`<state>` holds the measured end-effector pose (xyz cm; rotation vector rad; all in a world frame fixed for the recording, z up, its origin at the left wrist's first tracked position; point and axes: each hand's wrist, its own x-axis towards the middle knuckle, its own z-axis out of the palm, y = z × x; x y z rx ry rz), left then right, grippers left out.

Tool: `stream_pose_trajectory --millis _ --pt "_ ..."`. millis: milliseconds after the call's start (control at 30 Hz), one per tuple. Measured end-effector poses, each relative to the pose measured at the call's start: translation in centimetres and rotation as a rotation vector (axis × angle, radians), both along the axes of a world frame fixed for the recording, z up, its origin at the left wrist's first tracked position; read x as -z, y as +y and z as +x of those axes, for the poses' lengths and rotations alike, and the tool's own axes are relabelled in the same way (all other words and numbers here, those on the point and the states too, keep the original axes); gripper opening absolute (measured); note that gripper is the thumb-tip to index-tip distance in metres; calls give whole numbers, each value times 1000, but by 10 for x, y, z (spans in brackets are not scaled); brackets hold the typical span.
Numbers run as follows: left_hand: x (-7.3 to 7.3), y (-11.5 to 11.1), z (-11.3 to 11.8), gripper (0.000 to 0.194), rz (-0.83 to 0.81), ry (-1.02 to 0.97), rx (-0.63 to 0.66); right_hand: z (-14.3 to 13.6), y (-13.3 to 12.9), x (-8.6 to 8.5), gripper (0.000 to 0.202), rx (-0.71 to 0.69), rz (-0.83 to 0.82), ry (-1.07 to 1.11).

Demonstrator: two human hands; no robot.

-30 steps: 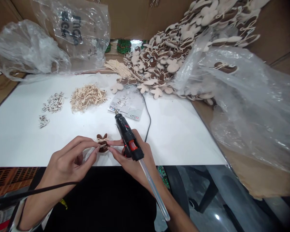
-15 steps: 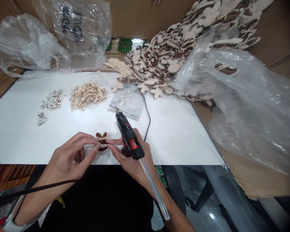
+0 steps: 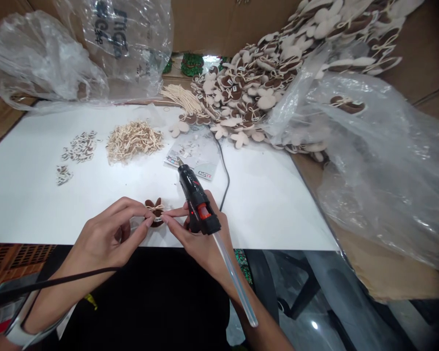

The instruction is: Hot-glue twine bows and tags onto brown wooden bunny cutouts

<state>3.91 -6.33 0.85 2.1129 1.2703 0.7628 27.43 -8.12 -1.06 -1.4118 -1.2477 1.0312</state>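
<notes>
A small brown felt bunny shape (image 3: 157, 213) with two ears lies near the table's front edge. It has a cream string bow across it and a small white label below the bow. My left hand (image 3: 106, 234) pinches the label's left end against the bunny with thumb and forefinger. From the other side, the thumb and forefinger of my right hand (image 3: 201, 246) touch the label's right end. That same hand grips a black hot glue gun (image 3: 193, 192), its nozzle pointing away from me. A long clear glue stick (image 3: 237, 280) sticks out of its back.
Loose white labels (image 3: 79, 147) and a heap of cream string bows (image 3: 133, 141) lie on the white table (image 3: 278, 204). Behind are a printed plastic packet (image 3: 201, 163), the gun's cord (image 3: 225, 178), a bundle of sticks (image 3: 183, 99), piled bunny shapes (image 3: 252, 92) and clear plastic bags (image 3: 380, 161).
The view has shifted slightly. Both hands keep their pinch at the bunny and label, and the glue gun stays in my right hand.
</notes>
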Motion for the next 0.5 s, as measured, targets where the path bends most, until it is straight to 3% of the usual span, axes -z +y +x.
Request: stream_pose_trajectory --millis 267,500 --pt "-1 0 2 14 20 4 -6 1 2 1 38 -22 5 0" --pt "-8 -1 2 21 148 51 -6 7 7 -7 28 -53 -9 -21"
